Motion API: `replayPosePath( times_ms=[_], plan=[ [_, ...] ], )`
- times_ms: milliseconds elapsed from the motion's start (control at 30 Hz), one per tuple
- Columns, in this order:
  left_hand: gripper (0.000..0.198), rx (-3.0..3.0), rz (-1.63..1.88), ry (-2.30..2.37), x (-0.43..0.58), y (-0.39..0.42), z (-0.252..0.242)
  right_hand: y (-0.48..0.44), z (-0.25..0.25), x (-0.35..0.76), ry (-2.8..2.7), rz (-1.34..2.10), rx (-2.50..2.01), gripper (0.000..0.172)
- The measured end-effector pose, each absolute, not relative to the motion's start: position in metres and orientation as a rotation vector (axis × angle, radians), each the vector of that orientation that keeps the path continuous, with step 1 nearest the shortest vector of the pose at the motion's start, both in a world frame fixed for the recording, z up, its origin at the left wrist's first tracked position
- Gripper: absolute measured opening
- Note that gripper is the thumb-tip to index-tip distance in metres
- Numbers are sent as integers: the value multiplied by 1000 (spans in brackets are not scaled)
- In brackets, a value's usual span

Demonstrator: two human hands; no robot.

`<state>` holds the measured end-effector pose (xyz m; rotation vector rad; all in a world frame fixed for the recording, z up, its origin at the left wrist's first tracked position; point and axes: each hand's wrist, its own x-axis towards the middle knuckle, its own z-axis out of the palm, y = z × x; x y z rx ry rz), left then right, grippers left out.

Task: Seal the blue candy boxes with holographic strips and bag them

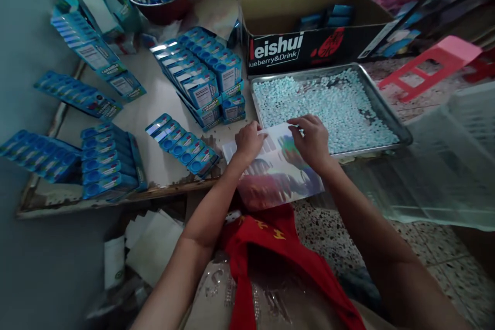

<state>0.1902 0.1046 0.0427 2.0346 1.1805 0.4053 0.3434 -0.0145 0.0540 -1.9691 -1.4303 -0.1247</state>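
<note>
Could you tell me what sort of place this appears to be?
Probably a small packing workshop: a tray of pale blue pellets, stacks of blue boxes on a worn table, and an open carton behind. The left hand and right hand hold a sheet.

bare board (154, 98) centre, boxes (204, 77), tray (363, 105) flanking

Your left hand (249, 142) and right hand (311, 139) grip the sheet (276, 178) at the bench's (154, 105) front edge; tray (402, 136) just behind, carton (309, 50) behind that, packs (204, 77) stacked to the left.
</note>
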Motion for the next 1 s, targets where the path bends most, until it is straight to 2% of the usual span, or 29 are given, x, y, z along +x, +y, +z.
replayPosePath(
  times_ms=[133,333,500,633,800,900,1000],
  plan=[
    [23,1930,574,1119,186,107,44,-3,49,338,-1747,-162,-1999,36],
    [24,1839,671,1120,191,107,51,8,50,327,-1970,-235,-2111,34],
    [21,1712,663,1186,189,110,48,-10,32,316,-2023,-267,-2031,45],
    [18,1782,661,1219,182,108,48,-27,32,307,-1955,-265,-2027,36],
    [18,1923,629,1252,185,110,39,-49,74,293,-1797,-287,-2099,29],
    [20,1914,715,1170,187,108,33,-56,110,282,-1649,-157,-2036,22],
    [9,1616,931,975,175,97,40,-50,140,275,-1438,116,-1968,15]
  ],
)
